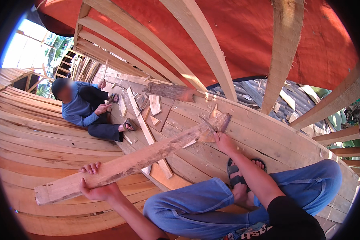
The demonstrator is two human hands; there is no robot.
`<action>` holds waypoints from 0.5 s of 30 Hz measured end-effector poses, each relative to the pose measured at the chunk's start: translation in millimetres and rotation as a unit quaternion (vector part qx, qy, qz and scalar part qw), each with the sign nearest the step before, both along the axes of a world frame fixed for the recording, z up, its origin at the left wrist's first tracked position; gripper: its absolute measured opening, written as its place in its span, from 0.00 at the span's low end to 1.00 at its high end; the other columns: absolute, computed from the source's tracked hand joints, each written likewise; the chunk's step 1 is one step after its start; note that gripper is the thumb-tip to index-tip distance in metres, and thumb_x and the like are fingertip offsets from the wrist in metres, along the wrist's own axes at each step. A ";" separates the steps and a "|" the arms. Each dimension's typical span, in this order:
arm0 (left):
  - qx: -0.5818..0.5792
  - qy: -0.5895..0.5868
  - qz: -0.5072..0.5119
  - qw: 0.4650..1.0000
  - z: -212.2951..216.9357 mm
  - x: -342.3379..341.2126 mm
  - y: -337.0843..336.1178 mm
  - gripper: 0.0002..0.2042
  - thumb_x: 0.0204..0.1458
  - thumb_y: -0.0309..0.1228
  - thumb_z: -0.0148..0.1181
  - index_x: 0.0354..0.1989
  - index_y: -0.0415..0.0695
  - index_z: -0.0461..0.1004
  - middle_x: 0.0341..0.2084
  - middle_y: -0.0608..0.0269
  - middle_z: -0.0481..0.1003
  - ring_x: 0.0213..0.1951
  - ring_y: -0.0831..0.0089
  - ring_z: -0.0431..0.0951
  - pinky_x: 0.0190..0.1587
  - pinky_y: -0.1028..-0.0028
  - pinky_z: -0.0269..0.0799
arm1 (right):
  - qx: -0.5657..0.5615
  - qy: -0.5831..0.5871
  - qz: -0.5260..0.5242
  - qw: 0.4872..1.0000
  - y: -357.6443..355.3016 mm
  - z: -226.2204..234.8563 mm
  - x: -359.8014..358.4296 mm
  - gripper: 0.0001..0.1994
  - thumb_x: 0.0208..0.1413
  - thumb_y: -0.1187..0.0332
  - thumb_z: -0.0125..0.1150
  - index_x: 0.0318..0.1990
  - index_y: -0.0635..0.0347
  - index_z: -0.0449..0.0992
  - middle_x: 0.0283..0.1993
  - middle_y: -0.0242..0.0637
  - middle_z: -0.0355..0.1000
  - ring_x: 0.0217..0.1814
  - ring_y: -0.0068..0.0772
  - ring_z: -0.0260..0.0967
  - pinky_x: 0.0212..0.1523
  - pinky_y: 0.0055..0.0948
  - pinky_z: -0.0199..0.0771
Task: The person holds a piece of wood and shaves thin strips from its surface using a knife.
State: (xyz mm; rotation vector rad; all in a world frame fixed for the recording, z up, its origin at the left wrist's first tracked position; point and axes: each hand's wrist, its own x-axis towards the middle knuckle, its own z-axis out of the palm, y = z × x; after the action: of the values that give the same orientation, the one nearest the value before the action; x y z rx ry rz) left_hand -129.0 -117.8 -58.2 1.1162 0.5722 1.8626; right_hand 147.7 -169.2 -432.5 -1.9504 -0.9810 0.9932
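A long, thick plank [136, 162] with dark bark stains along one edge slants from lower left to the centre. My left hand [96, 188] grips its near-left end, thumb on the near side and fingers over the far edge. My right hand [225, 143] is closed at the plank's far end, around a hand tool with a narrow dark blade [207, 124]. The blade lies against or just over the wood; its handle is hidden in my fist, so its exact kind is unclear. A rough wood block [220, 120] sits by that far end, with wood chips around.
A co-worker [82, 104] in a blue top sits at the left, holding a stick-like thing. A narrow board [148, 134], offcuts [155, 105] and a bark-covered slab [170, 92] lie on the plank floor [264, 136]. Curved timber ribs [282, 52] rise before a red sheet [244, 36].
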 end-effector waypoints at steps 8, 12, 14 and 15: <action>0.000 -0.007 -0.009 1.000 -0.4 -4.8 1.7 0.12 0.47 0.36 0.52 0.35 0.44 0.62 0.25 0.64 0.61 0.29 0.73 0.62 0.42 0.68 0.62 | -0.024 -0.004 0.018 1.000 0.9 18.4 -3.9 0.27 0.66 0.49 0.38 0.38 0.66 0.75 0.37 0.60 0.74 0.42 0.64 0.72 0.46 0.55 0.70; -0.001 -0.011 -0.038 0.999 -4.1 0.3 7.6 0.12 0.48 0.36 0.52 0.35 0.44 0.62 0.25 0.64 0.61 0.29 0.73 0.62 0.42 0.67 0.62 | -0.060 -0.022 -0.032 0.997 6.3 -17.7 5.5 0.26 0.66 0.49 0.38 0.40 0.64 0.76 0.38 0.59 0.75 0.43 0.64 0.72 0.47 0.54 0.70; 0.003 -0.011 -0.021 1.000 -0.3 -6.7 -1.5 0.12 0.48 0.36 0.52 0.35 0.44 0.62 0.25 0.64 0.61 0.29 0.73 0.62 0.42 0.67 0.62 | -0.075 0.001 0.012 0.997 4.7 39.7 -6.0 0.26 0.66 0.49 0.38 0.40 0.64 0.76 0.38 0.59 0.75 0.43 0.63 0.72 0.47 0.54 0.70; 0.003 -0.013 -0.020 1.000 0.1 -6.2 -2.3 0.12 0.48 0.36 0.52 0.35 0.44 0.62 0.25 0.64 0.61 0.29 0.73 0.62 0.42 0.67 0.62 | -0.053 -0.003 -0.002 0.999 5.8 29.7 -4.9 0.26 0.66 0.49 0.39 0.40 0.64 0.76 0.38 0.59 0.75 0.43 0.63 0.72 0.47 0.54 0.70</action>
State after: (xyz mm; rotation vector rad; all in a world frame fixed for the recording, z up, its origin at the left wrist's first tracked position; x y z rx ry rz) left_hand -135.2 -120.1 -58.2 1.0975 0.5255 1.8440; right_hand 142.9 -163.4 -402.8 -2.0425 -0.9447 1.0562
